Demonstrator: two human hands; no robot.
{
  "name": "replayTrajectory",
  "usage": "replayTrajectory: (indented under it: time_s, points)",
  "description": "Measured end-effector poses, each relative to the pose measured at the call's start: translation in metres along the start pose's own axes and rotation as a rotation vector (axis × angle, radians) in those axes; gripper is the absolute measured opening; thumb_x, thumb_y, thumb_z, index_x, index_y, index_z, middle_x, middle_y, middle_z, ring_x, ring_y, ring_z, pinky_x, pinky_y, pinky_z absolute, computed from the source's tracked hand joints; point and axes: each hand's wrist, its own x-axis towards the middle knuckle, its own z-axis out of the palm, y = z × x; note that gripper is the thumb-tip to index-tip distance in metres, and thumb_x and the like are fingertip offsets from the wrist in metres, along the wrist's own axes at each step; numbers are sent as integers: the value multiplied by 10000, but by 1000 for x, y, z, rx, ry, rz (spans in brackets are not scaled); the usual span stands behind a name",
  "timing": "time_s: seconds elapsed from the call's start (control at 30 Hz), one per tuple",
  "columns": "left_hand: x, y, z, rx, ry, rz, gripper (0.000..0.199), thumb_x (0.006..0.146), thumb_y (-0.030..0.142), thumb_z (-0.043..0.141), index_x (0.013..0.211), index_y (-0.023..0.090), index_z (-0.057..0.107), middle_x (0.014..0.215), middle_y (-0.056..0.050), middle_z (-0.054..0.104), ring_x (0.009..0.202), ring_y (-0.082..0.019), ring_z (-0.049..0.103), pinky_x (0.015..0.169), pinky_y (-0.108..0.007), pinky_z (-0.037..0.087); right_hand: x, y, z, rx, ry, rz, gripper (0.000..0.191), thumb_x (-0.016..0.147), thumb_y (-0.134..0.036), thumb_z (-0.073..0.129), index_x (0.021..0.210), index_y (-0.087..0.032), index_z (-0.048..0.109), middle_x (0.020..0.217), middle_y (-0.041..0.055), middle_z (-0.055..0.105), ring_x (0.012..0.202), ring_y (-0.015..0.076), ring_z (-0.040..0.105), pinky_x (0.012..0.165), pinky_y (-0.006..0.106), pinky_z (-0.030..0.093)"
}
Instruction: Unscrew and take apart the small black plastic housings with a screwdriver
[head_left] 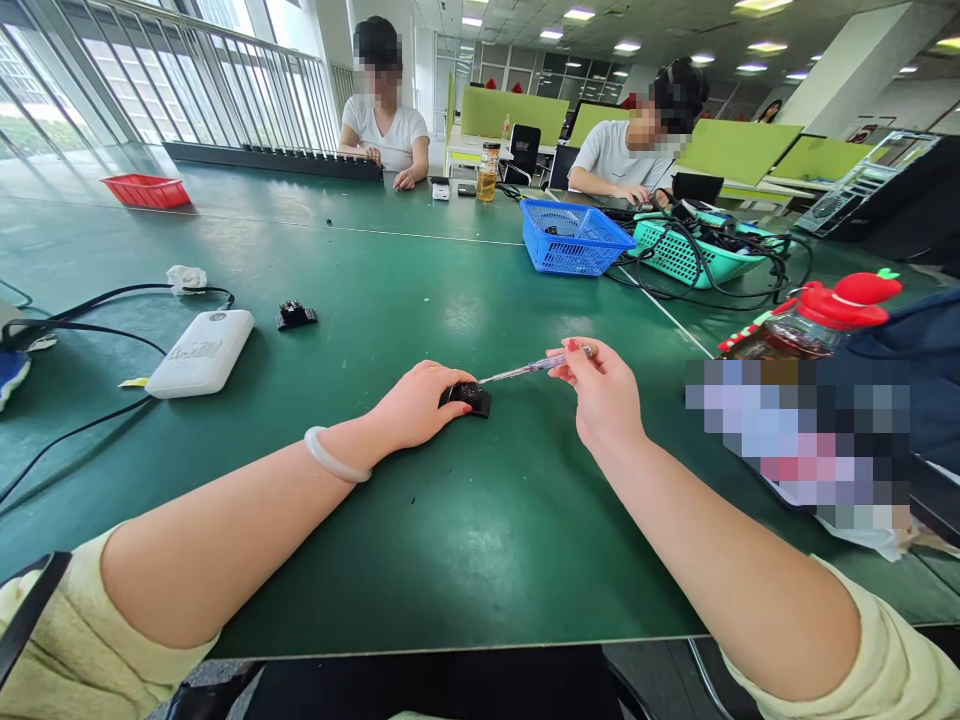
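My left hand (421, 402) is closed round a small black part (477, 401) on the green table (465, 540), its fingers at the far side and thumb at the near side. A thin screwdriver (534, 367) with a see-through handle is pinched between the fingertips of my right hand (604, 390). Its shaft slants down to the left, and the tip is at the black part's upper edge. Whether the tip touches it is too small to tell. A similar black part (295, 315) lies apart, further left on the table.
At left are a white power bank (202, 353) and black cables. Further back stand a red basket (147, 191), a blue basket (574, 238) and a teal basket (697, 250) with cables. A red-lidded jar (825, 318) is at right. Two people sit across the table.
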Motion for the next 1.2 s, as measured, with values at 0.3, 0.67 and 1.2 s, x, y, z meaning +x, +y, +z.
replayTrajectory:
  time_s: [0.3,0.67,1.2]
  points:
    - [0,0,0,2,-1,-7,363,896,384,547,1214,246,655,1144,-50,699,1127,-284,561,1007,-447,460,-3,-2,0,-3,-31,-7,375,705,-543,792,843,-214,677,825,5,710,647,109,621,756,323,564]
    - [0,-1,1,-4,1,-5,358,902,387,544,1213,247,654,1145,-47,698,1123,-279,559,1006,-444,461,-3,-1,1,23,-40,-46,366,721,-537,780,849,-213,666,813,3,702,644,115,623,731,322,558]
    - [0,2,-1,0,-6,-3,359,906,384,546,1215,236,656,1156,-52,698,1132,-280,556,1017,-441,451,-3,0,0,68,-12,-88,279,777,-465,739,871,-216,653,812,6,690,704,133,637,738,327,560]
